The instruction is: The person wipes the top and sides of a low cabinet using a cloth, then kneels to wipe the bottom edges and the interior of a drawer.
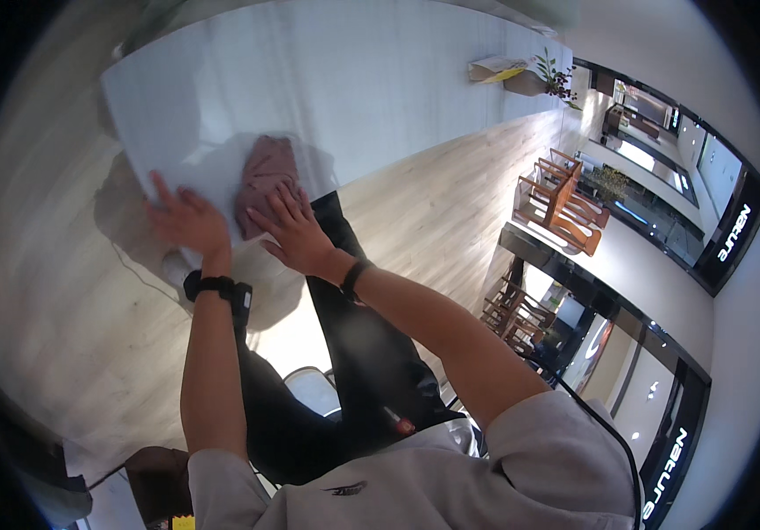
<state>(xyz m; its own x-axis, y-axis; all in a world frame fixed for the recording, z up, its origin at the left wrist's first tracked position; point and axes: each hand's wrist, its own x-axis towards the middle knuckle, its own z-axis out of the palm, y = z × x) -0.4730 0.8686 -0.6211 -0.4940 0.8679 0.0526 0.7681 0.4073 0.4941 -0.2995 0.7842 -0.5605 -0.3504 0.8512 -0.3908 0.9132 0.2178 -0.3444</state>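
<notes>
A folded dusty-pink cloth (267, 163) lies on the white tabletop (380, 99), close to the edge nearest me. My right hand (297, 228) rests flat on the near part of the cloth with its fingers spread. Some of the cloth is hidden beneath that hand. To the left of the cloth, my left hand (188, 222) is held over the table's corner, slightly blurred, fingers apart and with nothing in it. Whether it touches the tabletop I cannot tell. Both wrists wear black bands, the left one with a small device.
A vase with leafy stems (527, 83) stands at the table's far right, with papers (492, 69) beside it. Wooden chairs (562, 205) stand on the wood-look floor (419, 192) farther off. A cable (148, 278) hangs by the table's left corner. My legs (366, 344) are below.
</notes>
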